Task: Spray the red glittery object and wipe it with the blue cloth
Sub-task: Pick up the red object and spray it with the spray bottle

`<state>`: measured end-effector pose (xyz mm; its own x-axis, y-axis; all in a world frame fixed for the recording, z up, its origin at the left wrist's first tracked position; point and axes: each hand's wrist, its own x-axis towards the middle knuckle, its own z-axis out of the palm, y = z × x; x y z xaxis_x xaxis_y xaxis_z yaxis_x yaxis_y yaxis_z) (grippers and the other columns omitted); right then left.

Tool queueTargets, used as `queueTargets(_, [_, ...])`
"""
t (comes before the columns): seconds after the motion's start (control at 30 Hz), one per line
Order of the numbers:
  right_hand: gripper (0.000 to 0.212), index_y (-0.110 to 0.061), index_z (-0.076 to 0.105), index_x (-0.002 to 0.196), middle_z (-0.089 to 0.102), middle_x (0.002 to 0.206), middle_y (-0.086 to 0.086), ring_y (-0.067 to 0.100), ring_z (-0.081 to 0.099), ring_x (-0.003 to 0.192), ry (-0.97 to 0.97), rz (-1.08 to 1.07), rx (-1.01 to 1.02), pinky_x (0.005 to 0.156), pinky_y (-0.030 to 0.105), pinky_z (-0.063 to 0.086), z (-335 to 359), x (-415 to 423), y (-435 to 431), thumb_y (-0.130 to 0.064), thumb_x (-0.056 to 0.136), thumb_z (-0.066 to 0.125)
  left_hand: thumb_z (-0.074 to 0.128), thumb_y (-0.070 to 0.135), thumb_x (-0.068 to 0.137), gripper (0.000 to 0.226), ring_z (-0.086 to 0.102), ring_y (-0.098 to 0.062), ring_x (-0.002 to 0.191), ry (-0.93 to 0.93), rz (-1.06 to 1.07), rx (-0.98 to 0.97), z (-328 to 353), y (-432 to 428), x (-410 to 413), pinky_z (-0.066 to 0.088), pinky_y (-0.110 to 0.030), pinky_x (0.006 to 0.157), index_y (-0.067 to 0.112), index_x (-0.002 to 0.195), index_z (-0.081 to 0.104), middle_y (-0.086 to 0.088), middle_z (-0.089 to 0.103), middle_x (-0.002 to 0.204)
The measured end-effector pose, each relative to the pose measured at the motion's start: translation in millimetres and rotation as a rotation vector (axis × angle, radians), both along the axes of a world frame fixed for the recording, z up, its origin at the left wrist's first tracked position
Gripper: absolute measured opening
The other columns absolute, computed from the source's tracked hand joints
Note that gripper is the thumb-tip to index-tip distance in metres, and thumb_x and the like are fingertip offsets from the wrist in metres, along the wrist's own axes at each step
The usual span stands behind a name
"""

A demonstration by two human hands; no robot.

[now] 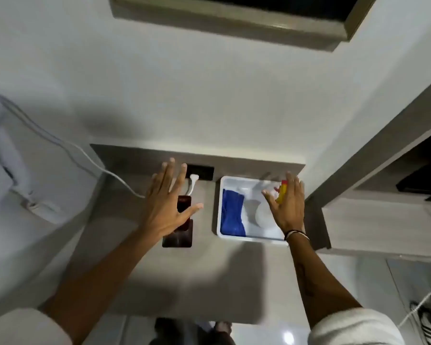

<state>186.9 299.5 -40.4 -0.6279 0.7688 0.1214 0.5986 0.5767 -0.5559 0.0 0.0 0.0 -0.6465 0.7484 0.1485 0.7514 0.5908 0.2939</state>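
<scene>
A dark red flat object (178, 237) lies on the grey shelf (234, 270), partly hidden under my left hand (168, 201), which hovers over it with fingers spread and holds nothing. To the right stands a white tray (218, 207) holding a folded blue cloth (231, 215) on its left side and a white spray bottle (260, 212) with a yellow and red head (282, 194). My right hand (287, 207) hovers open over the tray's right side, above the bottle. Whether either hand touches anything is unclear.
A black socket plate (204, 171) with a white plug and cable (85, 155) sits at the shelf's back. A grey cabinet (383, 220) stands close on the right. White wall behind; tiled floor and feet below the shelf's front edge.
</scene>
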Motion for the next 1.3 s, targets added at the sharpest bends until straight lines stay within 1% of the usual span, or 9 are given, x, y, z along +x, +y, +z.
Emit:
queueTargets(0.13, [0.079, -0.023, 0.035, 0.159, 0.063, 0.151, 0.005, 0.034, 0.068, 0.13, 0.198, -0.106, -0.216, 0.109, 0.047, 0.06, -25, -1, -11, -0.042, 0.095, 0.078, 0.031, 0.093, 0.088, 0.114, 0.002, -0.038, 0.166, 0.025, 0.003, -0.086, -24, -10, 6, 0.014, -0.065, 0.13, 0.022, 0.171, 0.003, -0.016, 0.0, 0.18])
queueTargets(0.4, [0.064, -0.021, 0.044, 0.161, 0.069, 0.147, 0.01, 0.025, 0.071, 0.123, 0.332, -0.162, -0.197, 0.108, 0.049, 0.058, -47, -15, -13, -0.023, 0.103, 0.071, 0.028, 0.102, 0.078, 0.127, 0.022, -0.039, 0.163, -0.003, 0.006, -0.186, -34, -10, 9, 0.014, -0.07, 0.128, 0.01, 0.166, 0.035, -0.016, 0.031, 0.175])
queueTargets(0.57, [0.055, -0.014, 0.055, 0.152, 0.076, 0.132, 0.012, 0.031, 0.076, 0.112, 0.345, -0.208, -0.259, 0.106, 0.048, 0.06, -57, -16, -3, -0.029, 0.103, 0.072, 0.046, 0.103, 0.069, 0.138, 0.019, -0.037, 0.164, 0.01, -0.097, -0.188, -34, -22, 9, 0.013, -0.071, 0.128, 0.006, 0.166, 0.031, -0.015, 0.03, 0.175])
queueTargets(0.7, [0.058, -0.012, 0.05, 0.155, 0.071, 0.102, 0.007, 0.022, 0.067, 0.085, 0.314, -0.198, -0.217, 0.088, 0.033, 0.057, -58, -15, 0, -0.033, 0.104, 0.069, 0.092, 0.06, 0.064, 0.118, 0.042, -0.04, 0.149, -0.075, -0.084, -0.11, -28, -25, 7, 0.03, -0.062, 0.125, 0.007, 0.158, 0.044, -0.015, 0.048, 0.157])
queueTargets(0.8, [0.05, -0.013, 0.057, 0.147, 0.067, 0.089, 0.002, 0.021, 0.067, 0.077, 0.346, -0.233, -0.164, 0.085, 0.039, 0.063, -45, -15, 0, -0.039, 0.105, 0.066, 0.099, 0.044, 0.057, 0.113, 0.046, -0.03, 0.137, -0.238, -0.03, -0.05, -20, -26, 1, 0.042, -0.048, 0.115, 0.015, 0.154, 0.048, -0.006, 0.05, 0.149])
queueTargets(1.0, [0.029, -0.05, 0.065, 0.135, 0.071, 0.097, -0.021, 0.014, 0.072, 0.078, 0.534, 0.116, -0.286, 0.077, 0.025, 0.063, 13, -1, -41, -0.04, 0.107, 0.064, 0.097, 0.044, 0.054, 0.112, 0.051, -0.026, 0.136, -0.493, 0.011, 0.142, -21, -57, -5, 0.045, -0.045, 0.114, 0.024, 0.153, 0.048, -0.002, 0.051, 0.148])
queueTargets(1.1, [0.037, -0.027, 0.067, 0.144, 0.069, 0.102, 0.004, 0.024, 0.067, 0.091, 0.368, 0.318, -0.429, 0.084, 0.037, 0.058, 27, 8, -74, -0.027, 0.107, 0.066, 0.097, 0.041, 0.053, 0.112, 0.049, -0.022, 0.137, -0.534, 0.019, 0.179, -21, -72, -14, 0.04, -0.04, 0.115, 0.024, 0.152, 0.048, 0.002, 0.05, 0.148])
queueTargets(1.2, [0.042, -0.02, 0.067, 0.144, 0.064, 0.104, 0.002, 0.029, 0.067, 0.101, 0.199, 0.478, -0.523, 0.093, 0.036, 0.054, 27, 11, -111, -0.012, 0.104, 0.07, 0.097, 0.04, 0.052, 0.114, 0.046, -0.016, 0.136, -0.56, -0.006, 0.139, -20, -84, -24, 0.037, -0.033, 0.114, 0.027, 0.153, 0.047, 0.008, 0.046, 0.147])
queueTargets(1.3, [0.046, -0.023, 0.065, 0.147, 0.078, 0.105, 0.001, 0.034, 0.073, 0.096, 0.144, 0.593, -0.741, 0.074, 0.039, 0.06, 21, 7, -146, -0.006, 0.104, 0.067, 0.097, 0.028, 0.056, 0.113, 0.048, -0.017, 0.138, -0.584, -0.078, 0.101, -21, -91, -33, 0.035, -0.016, 0.113, 0.018, 0.156, 0.045, 0.002, 0.047, 0.149])
